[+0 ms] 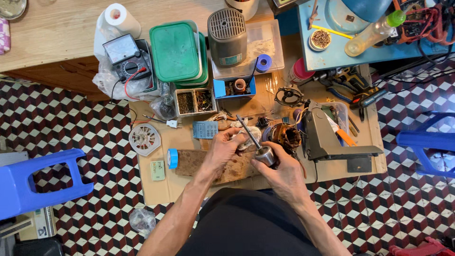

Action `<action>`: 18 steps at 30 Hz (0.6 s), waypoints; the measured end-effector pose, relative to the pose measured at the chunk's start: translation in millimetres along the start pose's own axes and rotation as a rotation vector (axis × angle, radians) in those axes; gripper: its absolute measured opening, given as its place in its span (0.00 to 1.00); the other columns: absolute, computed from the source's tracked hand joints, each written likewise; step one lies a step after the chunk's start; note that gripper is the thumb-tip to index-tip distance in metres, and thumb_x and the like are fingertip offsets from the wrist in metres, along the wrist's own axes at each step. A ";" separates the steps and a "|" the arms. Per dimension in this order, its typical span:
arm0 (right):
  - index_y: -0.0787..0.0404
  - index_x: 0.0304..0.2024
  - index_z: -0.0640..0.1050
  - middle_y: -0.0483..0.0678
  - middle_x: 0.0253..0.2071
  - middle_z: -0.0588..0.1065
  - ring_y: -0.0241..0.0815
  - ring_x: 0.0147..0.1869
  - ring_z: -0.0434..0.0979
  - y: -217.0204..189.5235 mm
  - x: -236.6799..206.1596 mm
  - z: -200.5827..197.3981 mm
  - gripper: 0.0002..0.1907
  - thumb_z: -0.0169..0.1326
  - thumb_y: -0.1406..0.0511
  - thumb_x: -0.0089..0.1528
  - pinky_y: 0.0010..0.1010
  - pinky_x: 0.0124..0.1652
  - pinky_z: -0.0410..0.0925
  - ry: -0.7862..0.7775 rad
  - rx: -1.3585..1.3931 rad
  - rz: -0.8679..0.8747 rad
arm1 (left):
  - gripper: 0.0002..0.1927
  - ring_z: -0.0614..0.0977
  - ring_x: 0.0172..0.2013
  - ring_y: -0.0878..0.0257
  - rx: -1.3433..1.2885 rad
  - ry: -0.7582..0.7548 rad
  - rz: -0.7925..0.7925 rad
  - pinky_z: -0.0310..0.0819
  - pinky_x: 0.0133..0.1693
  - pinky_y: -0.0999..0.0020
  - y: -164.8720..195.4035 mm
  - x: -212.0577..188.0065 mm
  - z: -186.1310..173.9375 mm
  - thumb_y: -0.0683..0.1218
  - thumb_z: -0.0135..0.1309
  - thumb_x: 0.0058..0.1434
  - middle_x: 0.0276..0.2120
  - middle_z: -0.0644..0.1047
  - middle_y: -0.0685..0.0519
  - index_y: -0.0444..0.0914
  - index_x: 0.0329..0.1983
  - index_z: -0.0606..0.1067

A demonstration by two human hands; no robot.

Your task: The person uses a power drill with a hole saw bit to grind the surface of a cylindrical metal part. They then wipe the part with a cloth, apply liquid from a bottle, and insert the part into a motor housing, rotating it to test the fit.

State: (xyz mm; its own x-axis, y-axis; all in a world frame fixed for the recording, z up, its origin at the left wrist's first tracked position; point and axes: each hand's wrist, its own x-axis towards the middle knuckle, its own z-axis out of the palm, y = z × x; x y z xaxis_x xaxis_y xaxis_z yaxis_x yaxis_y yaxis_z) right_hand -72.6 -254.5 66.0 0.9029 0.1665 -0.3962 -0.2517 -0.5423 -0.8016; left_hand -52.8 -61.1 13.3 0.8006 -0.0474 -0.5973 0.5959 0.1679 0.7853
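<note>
Metal rotor (265, 154) with shaft is gripped by right hand (279, 173) fingers; crumpled rag (246, 140) is pinched by left hand (225, 147), over cardboard sheet (161, 189) on floor.

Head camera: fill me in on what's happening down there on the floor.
A person sits over a sheet of cardboard spread on a patterned tile floor, working on small motor parts. The right hand holds a metal rotor with a long shaft; the left hand steadies the shaft end against a crumpled rag. A copper-wound stator lies just beyond, beside a grey motor housing. A multimeter, green lidded boxes and pliers lie around.
</note>
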 end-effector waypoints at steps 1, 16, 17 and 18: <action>0.62 0.58 0.75 0.50 0.36 0.81 0.38 0.37 0.81 0.3 1.3 3.4 0.28 0.64 0.59 0.58 0.30 0.37 0.73 -0.004 -0.017 -0.004 | 0.18 0.79 0.32 0.69 -0.065 -0.088 -0.023 0.76 0.33 0.75 3.1 -0.8 -3.2 0.47 0.58 0.64 0.35 0.80 0.52 0.31 0.52 0.80; 0.64 0.62 0.70 0.53 0.41 0.81 0.40 0.43 0.82 2.0 2.1 -6.3 0.32 0.62 0.60 0.58 0.31 0.42 0.77 -0.288 0.410 0.040 | 0.15 0.77 0.33 0.72 -0.145 -0.394 0.017 0.71 0.31 0.80 -10.0 -17.4 -14.7 0.50 0.61 0.65 0.36 0.81 0.55 0.36 0.49 0.82; 0.66 0.61 0.68 0.54 0.41 0.80 0.41 0.43 0.82 4.5 3.1 -5.9 0.32 0.62 0.61 0.58 0.32 0.42 0.77 -0.320 0.552 0.068 | 0.15 0.75 0.31 0.74 -0.149 -0.385 0.070 0.67 0.29 0.81 -13.8 -19.0 -15.6 0.50 0.62 0.66 0.34 0.81 0.56 0.36 0.48 0.82; 0.68 0.59 0.69 0.56 0.40 0.80 0.43 0.41 0.82 7.5 3.9 -5.1 0.28 0.60 0.61 0.60 0.33 0.40 0.77 -0.365 0.686 0.148 | 0.15 0.74 0.29 0.74 -0.229 -0.403 0.038 0.65 0.27 0.81 -16.8 -18.7 -14.9 0.50 0.63 0.65 0.33 0.80 0.56 0.36 0.47 0.82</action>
State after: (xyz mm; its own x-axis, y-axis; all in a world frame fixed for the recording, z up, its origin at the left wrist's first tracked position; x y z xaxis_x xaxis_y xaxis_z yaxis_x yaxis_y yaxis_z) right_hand -69.2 -262.1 60.7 0.7021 0.4564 -0.5467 -0.6257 0.0289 -0.7795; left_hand -78.7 -48.3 8.8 0.8094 -0.4082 -0.4222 0.5724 0.3878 0.7224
